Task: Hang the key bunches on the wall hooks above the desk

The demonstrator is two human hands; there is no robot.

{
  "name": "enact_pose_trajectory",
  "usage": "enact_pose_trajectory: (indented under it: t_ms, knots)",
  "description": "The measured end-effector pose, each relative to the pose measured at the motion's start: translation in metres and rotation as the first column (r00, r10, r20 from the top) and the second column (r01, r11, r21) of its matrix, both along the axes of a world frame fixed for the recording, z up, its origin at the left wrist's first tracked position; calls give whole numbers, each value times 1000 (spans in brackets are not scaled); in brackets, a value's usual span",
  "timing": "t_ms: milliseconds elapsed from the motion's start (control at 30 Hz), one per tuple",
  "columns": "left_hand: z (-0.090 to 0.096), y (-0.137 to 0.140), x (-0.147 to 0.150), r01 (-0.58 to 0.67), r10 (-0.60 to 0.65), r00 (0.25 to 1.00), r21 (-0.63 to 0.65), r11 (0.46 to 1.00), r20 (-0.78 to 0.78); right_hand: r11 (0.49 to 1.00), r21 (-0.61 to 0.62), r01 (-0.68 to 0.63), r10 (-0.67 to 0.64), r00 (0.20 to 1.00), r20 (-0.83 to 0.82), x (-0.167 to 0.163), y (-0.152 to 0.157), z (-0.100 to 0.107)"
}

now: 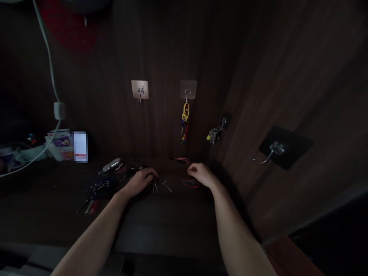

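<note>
My left hand (142, 181) is closed over a bunch of keys (155, 186) on the dark wooden shelf, and metal keys poke out below its fingers. A single key (166, 186) lies just right of them. Over on the right, the fingers of my right hand (200, 172) are pinched together on a red strap (184, 158); the exact hold is hard to see in the dim light. Another red and black part of the strap (189, 183) lies below that hand. Left of my left hand are a silver pocketknife-like item (111, 166) and more keys on rings (102, 186).
Adhesive hooks line the wall: a left one (140, 90), one bearing a yellow and red cord (186, 112), one with a key bunch (213, 135), and a nearer one on the right panel (277, 147). A white cable (47, 46) and small boxes (61, 143) are at left.
</note>
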State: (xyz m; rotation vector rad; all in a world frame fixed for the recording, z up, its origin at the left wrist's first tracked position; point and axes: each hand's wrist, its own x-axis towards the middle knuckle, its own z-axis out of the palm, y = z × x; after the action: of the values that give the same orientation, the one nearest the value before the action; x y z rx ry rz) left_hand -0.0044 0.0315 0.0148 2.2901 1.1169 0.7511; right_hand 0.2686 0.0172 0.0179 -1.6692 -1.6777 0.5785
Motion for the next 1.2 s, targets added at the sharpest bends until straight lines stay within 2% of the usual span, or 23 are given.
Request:
enact_pose_trajectory:
  t_ms: [133, 233, 333, 433, 567, 700, 767, 867, 967, 1100, 1200]
  knots:
    - [-3, 3, -1, -70, 70, 997, 28, 997, 12, 985, -150, -84, 91, 995, 42, -3, -7, 7]
    - [-7, 5, -2, -98, 98, 995, 52, 994, 9, 982, -168, -82, 107, 983, 147, -10, -11, 9]
    - [-8, 6, -2, -107, 105, 994, 74, 992, 19, 988, -140, -69, 99, 971, 216, -18, -11, 5]
    - [-8, 6, -1, -127, 124, 991, 82, 989, 46, 990, -117, -82, 106, 971, 214, -26, -8, 0]
    - [-4, 5, 1, -185, 182, 980, 27, 982, 78, 999, -24, -39, 43, 978, 203, -31, -4, -1]
    - [-3, 5, 3, -151, 155, 976, -37, 988, 154, 998, 62, 23, -34, 982, 186, -29, -4, 5]
    - [-4, 6, 4, -118, 129, 971, -64, 991, 202, 994, 108, -7, -9, 989, 146, -33, -5, 7]
    - [-5, 6, 5, -94, 114, 963, -94, 991, 245, 978, 145, -149, 134, 985, 106, -50, -9, 6]
    - [-5, 6, 6, -82, 112, 957, -119, 989, 269, 961, 149, -231, 203, 962, 183, -74, -12, 0]
    - [-4, 6, 5, -57, 105, 942, -155, 986, 318, 962, 168, -216, 163, 946, 281, -90, -10, -9]
    - [-4, 8, 4, -35, 105, 924, -193, 981, 367, 971, 188, -147, 119, 981, 155, -84, -3, -11]
